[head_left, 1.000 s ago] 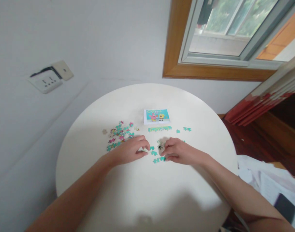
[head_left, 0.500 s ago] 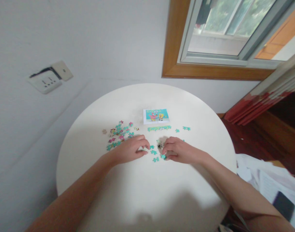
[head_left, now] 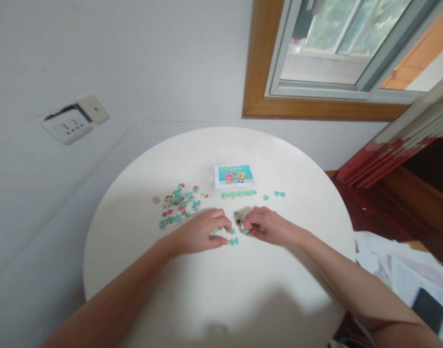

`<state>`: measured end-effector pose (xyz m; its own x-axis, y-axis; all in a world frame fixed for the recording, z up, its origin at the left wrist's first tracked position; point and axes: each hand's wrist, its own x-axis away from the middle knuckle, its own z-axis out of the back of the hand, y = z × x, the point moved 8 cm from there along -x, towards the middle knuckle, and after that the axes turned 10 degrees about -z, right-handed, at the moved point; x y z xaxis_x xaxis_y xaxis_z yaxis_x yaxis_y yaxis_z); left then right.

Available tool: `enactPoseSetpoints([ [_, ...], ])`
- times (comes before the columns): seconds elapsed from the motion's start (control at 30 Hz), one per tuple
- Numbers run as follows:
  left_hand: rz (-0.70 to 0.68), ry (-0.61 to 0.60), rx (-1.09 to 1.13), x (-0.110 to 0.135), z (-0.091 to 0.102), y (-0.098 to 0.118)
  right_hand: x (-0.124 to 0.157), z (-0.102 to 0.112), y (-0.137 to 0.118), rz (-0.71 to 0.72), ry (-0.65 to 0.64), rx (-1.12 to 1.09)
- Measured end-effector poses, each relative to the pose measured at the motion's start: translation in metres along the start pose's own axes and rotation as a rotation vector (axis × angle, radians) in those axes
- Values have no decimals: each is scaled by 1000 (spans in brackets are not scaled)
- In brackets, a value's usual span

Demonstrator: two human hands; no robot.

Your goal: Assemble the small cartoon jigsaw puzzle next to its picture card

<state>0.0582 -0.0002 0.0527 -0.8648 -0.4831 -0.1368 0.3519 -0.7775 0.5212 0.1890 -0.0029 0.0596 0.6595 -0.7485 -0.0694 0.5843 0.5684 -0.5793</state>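
While the right hand (head_left: 267, 225) pinches a teal piece (head_left: 246, 232), the half-spread left hand (head_left: 205, 231) separates it from the piece pile (head_left: 178, 198); a puzzle strip (head_left: 239, 194) lies beyond.

left hand (head_left: 204, 233) is curling by teal pieces (head_left: 235, 241) | right hand (head_left: 269, 226) is pinching a small piece (head_left: 246, 232) | loose pile (head_left: 178, 199) is sitting further left | cartoon picture (head_left: 235, 175) (card or box, dunno) is lying just past a joined strip (head_left: 239, 194)

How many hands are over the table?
2. The left hand is curled, thumb and fingers apart, beside loose teal pieces; the right hand has a tilted teal piece at its fingertips. No other hands show.
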Motion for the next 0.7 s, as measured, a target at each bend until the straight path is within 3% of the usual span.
enactPoseSetpoints([
  [0.17,7,1,-15,0,2,-1,0,5,11,-123,-4,-159],
  [0.4,-7,-15,-25,0,-1,0,3,10,62,-529,73,-419],
  [0.57,-17,-12,-26,1,-1,0,3,10,76,-583,97,-482],
  [0.7,-8,-9,-20,1,0,0,3,20,76,-566,151,-400],
])
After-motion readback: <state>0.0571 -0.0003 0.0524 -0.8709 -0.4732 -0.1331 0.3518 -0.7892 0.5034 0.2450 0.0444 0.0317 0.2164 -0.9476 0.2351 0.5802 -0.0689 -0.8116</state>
